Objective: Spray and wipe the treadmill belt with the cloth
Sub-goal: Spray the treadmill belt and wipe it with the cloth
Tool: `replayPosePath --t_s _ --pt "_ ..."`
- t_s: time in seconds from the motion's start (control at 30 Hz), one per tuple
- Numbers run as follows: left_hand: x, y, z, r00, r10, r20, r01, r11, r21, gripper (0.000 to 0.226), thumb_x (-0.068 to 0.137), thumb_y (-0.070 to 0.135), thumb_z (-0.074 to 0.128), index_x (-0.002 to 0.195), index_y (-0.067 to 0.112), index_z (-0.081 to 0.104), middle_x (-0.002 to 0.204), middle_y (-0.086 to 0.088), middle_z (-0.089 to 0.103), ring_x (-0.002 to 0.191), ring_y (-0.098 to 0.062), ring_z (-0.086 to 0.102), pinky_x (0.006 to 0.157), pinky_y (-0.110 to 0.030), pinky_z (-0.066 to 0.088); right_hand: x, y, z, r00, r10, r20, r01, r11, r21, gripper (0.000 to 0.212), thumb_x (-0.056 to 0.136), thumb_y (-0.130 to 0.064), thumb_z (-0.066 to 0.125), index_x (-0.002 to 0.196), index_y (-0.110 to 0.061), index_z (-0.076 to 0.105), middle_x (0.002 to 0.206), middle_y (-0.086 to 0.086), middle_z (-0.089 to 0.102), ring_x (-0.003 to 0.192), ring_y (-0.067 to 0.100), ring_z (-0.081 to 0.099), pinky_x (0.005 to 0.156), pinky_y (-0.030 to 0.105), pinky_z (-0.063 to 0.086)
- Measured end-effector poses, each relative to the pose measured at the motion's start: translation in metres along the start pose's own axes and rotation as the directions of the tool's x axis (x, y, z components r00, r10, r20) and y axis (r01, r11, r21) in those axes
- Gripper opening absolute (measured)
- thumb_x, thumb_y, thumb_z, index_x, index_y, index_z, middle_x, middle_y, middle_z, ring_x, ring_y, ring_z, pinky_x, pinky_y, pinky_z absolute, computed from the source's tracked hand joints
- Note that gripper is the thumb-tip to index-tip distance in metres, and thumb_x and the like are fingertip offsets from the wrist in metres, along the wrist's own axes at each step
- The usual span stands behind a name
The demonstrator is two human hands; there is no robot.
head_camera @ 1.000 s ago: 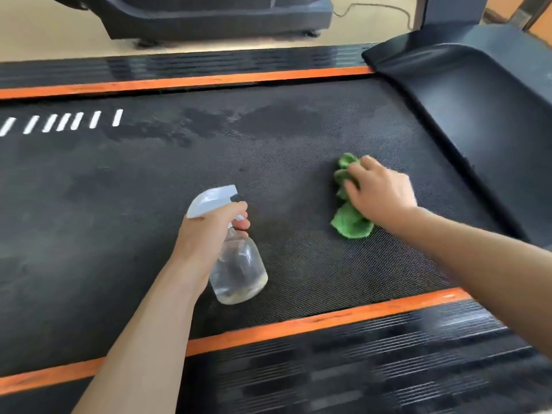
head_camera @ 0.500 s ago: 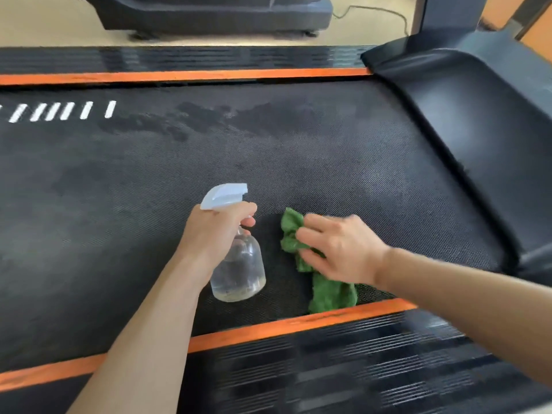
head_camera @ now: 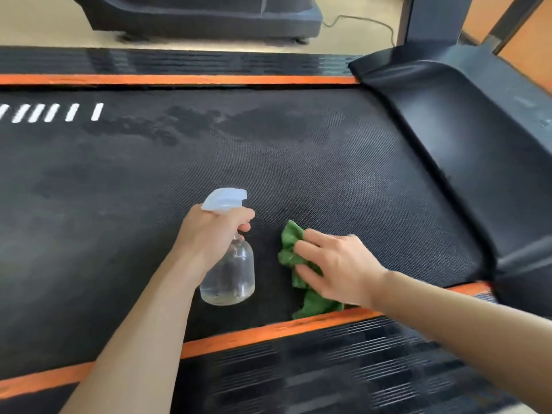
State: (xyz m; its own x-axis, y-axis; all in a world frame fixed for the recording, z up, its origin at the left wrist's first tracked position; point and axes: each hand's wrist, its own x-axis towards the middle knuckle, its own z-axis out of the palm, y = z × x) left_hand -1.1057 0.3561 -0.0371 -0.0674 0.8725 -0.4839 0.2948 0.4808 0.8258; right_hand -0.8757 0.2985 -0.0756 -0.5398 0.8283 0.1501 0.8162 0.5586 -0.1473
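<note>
Right hand (head_camera: 340, 268): fingers (head_camera: 307, 236) spread flat, pressing the green cloth (head_camera: 291, 252) onto the treadmill belt (head_camera: 328, 174). The cloth bunches under and ahead-left of them, long axis running toward the near orange strip (head_camera: 268, 331). Left hand (head_camera: 213, 231) grips the spray bottle (head_camera: 228, 277) just beside, upright. Damp patches (head_camera: 179, 127) lie well beyond both hands. No legible writing; only white dashes (head_camera: 50, 112).

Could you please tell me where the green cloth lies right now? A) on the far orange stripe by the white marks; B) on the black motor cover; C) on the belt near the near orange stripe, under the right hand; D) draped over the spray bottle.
C: the right hand presses the green cloth flat on the belt, close to the near orange stripe.
</note>
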Motion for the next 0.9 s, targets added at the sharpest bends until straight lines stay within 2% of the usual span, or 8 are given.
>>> replayPosePath --t_s 0.1,0.2,0.27,0.43,0.53,0.63,0.77,0.9 --pt "-0.001 0.0 -0.003 1.0 0.004 0.001 -0.004 1.0 0.018 0.016 0.089 0.029 0.075 0.088 0.013 0.079 0.097 -0.008 0.082 0.068 -0.013 0.07 0.058 -0.024 0.055 0.019 0.068 0.003 0.981 0.143 -0.13 -0.166 0.967 -0.195 0.025 0.094 -0.04 0.044 0.09 -0.019 0.056 0.091 0.004 0.055 0.074 0.03 0.063 0.047 0.035 0.049" --pt "-0.001 0.0 -0.001 1.0 0.021 0.022 -0.022 0.999 0.025 0.015 0.088 0.029 0.075 0.088 0.014 0.078 0.095 -0.007 0.082 0.069 -0.012 0.072 0.06 -0.026 0.057 0.041 0.124 -0.002 0.592 0.759 -0.27 -0.794 0.607 -0.034 0.03 0.097 -0.039 0.043 0.107 -0.017 0.06 0.113 0.009 0.061 0.096 0.039 0.063 0.076 0.043 0.047" --pt "0.001 0.003 0.002 0.999 0.033 0.036 -0.035 0.998 0.045 0.017 0.086 0.031 0.077 0.087 0.015 0.079 0.092 -0.004 0.083 0.079 -0.017 0.074 0.076 -0.037 0.059 0.055 0.121 -0.002 0.449 0.859 -0.247 -0.886 0.464 0.004 0.033 0.099 -0.037 0.041 0.114 -0.015 0.06 0.119 0.013 0.06 0.101 0.042 0.061 0.082 0.044 0.045" --pt "0.002 0.006 0.01 0.997 0.034 0.062 -0.04 0.994 0.106 0.016 0.085 0.034 0.078 0.087 0.019 0.079 0.085 0.007 0.082 0.074 -0.013 0.073 0.082 -0.04 0.058 0.031 0.003 0.01 0.884 0.455 -0.11 -0.458 0.889 -0.006 0.025 0.091 -0.042 0.045 0.095 -0.02 0.057 0.094 0.002 0.06 0.079 0.033 0.064 0.058 0.037 0.048" --pt "-0.001 0.007 0.01 0.996 0.056 0.062 -0.062 0.994 0.089 0.012 0.087 0.031 0.078 0.088 0.019 0.078 0.087 0.004 0.082 0.074 -0.015 0.073 0.079 -0.039 0.057 -0.001 -0.01 0.0 0.995 0.101 0.001 -0.101 0.995 0.021 0.021 0.091 -0.042 0.045 0.089 -0.022 0.051 0.087 -0.002 0.054 0.069 0.026 0.062 0.042 0.033 0.044" --pt "-0.002 0.006 0.005 0.996 0.064 0.069 -0.07 0.993 0.091 0.011 0.088 0.029 0.076 0.089 0.018 0.077 0.089 0.006 0.083 0.078 -0.014 0.075 0.077 -0.037 0.056 -0.005 0.073 -0.008 0.962 0.256 -0.096 -0.27 0.944 -0.19 0.025 0.094 -0.043 0.042 0.094 -0.02 0.054 0.094 0.002 0.056 0.077 0.033 0.065 0.05 0.039 0.052" --pt "0.0 0.008 0.002 0.986 0.064 0.154 -0.082 0.99 0.117 0.016 0.088 0.031 0.075 0.091 0.016 0.08 0.089 0.009 0.083 0.087 -0.016 0.078 0.09 -0.042 0.06 -0.015 0.147 -0.024 0.488 0.84 -0.235 -0.872 0.477 -0.107 0.03 0.096 -0.038 0.046 0.107 -0.013 0.059 0.114 0.016 0.062 0.097 0.046 0.062 0.078 0.047 0.049" --pt "-0.004 0.017 -0.001 0.958 0.059 0.28 -0.121 0.971 0.208 0.019 0.091 0.035 0.075 0.088 0.018 0.082 0.09 0.007 0.084 0.097 -0.014 0.079 0.099 -0.038 0.055 0.008 0.081 -0.013 0.58 0.79 -0.198 -0.812 0.581 -0.059 0.027 0.096 -0.038 0.046 0.098 -0.013 0.056 0.106 0.015 0.062 0.091 0.044 0.062 0.072 0.044 0.045"
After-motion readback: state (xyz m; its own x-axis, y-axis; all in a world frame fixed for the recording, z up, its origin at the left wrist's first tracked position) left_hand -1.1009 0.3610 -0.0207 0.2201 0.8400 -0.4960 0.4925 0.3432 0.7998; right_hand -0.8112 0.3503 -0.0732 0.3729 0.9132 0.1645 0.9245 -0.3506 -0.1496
